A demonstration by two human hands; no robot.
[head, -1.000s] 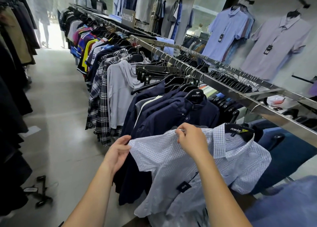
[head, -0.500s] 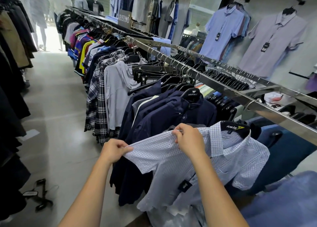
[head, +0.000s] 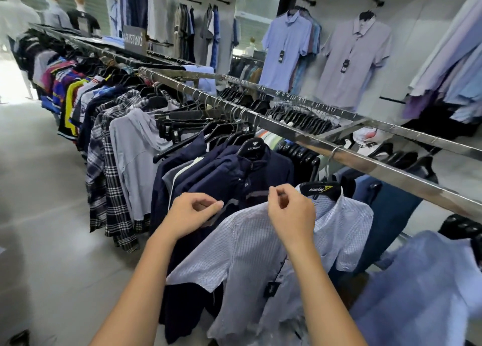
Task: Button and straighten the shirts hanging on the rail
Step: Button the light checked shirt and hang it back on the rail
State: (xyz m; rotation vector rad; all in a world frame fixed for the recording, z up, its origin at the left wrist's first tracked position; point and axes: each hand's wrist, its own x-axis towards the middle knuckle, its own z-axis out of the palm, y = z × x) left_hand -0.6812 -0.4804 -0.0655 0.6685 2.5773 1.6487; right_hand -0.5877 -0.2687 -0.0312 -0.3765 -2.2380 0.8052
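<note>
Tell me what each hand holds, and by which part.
The fingers of the right hand seem to pinch the checked shirt at its shoulder. Left hand: cannot tell.

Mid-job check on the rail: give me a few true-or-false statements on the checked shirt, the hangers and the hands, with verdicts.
1. The checked shirt hangs on a black hanger marked KWIN. True.
2. The checked shirt has long sleeves. False: they are short.
3. The navy shirt hangs on the ARISTINO hanger. True.
4. The left hand grips the rail. False: it is below the rail, before the navy shirt.
5. The right hand is at the checked shirt's shoulder. True.
</note>
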